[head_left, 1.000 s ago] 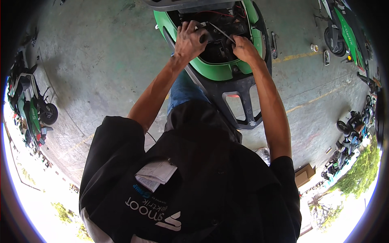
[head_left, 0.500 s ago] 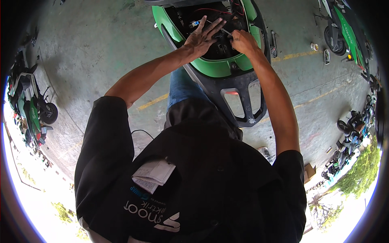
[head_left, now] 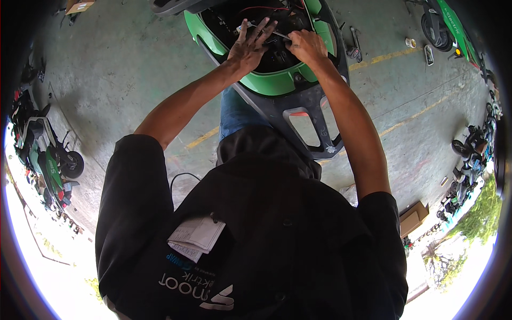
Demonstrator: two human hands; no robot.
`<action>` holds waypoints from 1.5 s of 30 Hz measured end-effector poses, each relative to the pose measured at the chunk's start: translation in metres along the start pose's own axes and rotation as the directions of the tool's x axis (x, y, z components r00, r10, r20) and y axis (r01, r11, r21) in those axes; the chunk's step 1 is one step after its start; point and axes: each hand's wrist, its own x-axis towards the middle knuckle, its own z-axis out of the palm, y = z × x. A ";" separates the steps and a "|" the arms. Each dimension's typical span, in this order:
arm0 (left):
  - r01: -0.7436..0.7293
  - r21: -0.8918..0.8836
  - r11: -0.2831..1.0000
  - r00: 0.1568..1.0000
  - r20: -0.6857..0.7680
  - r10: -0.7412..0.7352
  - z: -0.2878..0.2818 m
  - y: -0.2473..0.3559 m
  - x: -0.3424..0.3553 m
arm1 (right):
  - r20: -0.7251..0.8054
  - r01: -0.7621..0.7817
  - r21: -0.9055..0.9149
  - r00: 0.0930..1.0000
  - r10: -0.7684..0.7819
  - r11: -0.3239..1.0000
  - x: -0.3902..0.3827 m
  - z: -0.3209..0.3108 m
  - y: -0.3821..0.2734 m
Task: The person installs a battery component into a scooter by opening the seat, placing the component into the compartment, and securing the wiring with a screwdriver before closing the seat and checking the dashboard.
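A green scooter body with black trim has an open dark compartment holding parts, a red wire and a small pale piece near my left fingertips. My left hand is over the compartment with its fingers spread; whether they touch anything beneath is unclear. Just to its right, my right hand has its fingers closed on a thin metal tool, whose far end reaches toward the middle of the compartment, partly behind my left fingers. What the tool tip meets is hidden.
A metal wrench, a small round container and a metal tray lie on the concrete floor. Other scooters stand at right and left. A cardboard box is at lower right; a cable runs by my left side.
My left hand went from bent fingers to spread ones, moving right, then slightly back left in the picture. My right hand keeps the tool. The scooter and floor items now sit higher in view.
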 end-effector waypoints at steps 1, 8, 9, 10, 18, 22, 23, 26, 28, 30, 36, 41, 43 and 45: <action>-0.002 -0.082 0.997 1.000 0.010 0.002 0.005 -0.005 -0.001 | 0.007 0.007 0.011 1.000 -0.007 1.000 0.000 0.001 0.000; 0.005 -0.040 0.999 0.997 0.079 -0.002 0.006 -0.004 -0.001 | 0.053 -0.029 0.123 0.998 0.022 0.992 -0.004 -0.003 0.002; 0.009 -0.049 0.999 0.999 0.040 -0.007 0.008 -0.004 -0.002 | 0.052 -0.030 0.124 0.998 0.023 0.992 -0.003 -0.004 0.002; 0.013 -0.059 0.998 1.000 0.000 -0.013 0.010 -0.004 -0.003 | 0.043 -0.021 0.123 0.999 0.016 0.992 -0.002 -0.004 0.000; -0.044 0.113 0.993 0.982 0.189 0.022 -0.012 0.000 0.007 | 0.002 -0.079 0.119 0.997 0.079 0.990 0.003 0.003 0.001; -0.023 0.007 1.000 0.987 0.161 0.022 -0.009 -0.004 0.007 | 0.078 -0.086 0.043 0.994 0.083 0.995 0.004 -0.001 -0.003; -0.022 0.006 1.000 0.987 0.162 0.021 -0.009 -0.004 0.007 | 0.065 -0.074 0.045 0.995 0.071 0.996 0.004 -0.002 -0.004; -0.024 0.006 1.000 0.984 0.176 0.023 -0.012 -0.002 0.008 | 0.088 -0.087 0.056 0.993 0.081 0.995 0.001 -0.005 -0.003; -0.002 0.000 1.000 0.974 0.226 0.002 -0.019 -0.001 0.009 | 0.053 -0.087 0.072 0.995 0.084 0.994 -0.002 -0.005 -0.002; 0.002 0.001 1.000 0.976 0.216 -0.002 -0.015 -0.001 0.007 | 0.013 -0.076 0.086 0.997 0.075 0.993 -0.002 -0.006 -0.002; 0.044 0.042 0.998 0.969 0.242 -0.053 -0.016 0.001 0.007 | 0.119 -0.194 0.203 0.978 0.172 0.960 0.002 -0.013 -0.004; 0.040 0.041 0.998 0.959 0.281 -0.050 -0.024 0.005 0.002 | 0.034 -0.085 0.381 0.996 0.078 0.921 -0.003 -0.011 0.004; 0.049 0.061 0.997 0.946 0.316 -0.066 -0.026 0.009 0.007 | -0.005 -0.057 0.391 0.998 0.064 0.919 0.003 -0.012 0.006; 0.096 0.025 0.995 0.926 0.365 -0.098 -0.028 0.013 0.009 | -0.096 -0.166 0.478 0.966 0.239 0.862 0.009 -0.009 0.016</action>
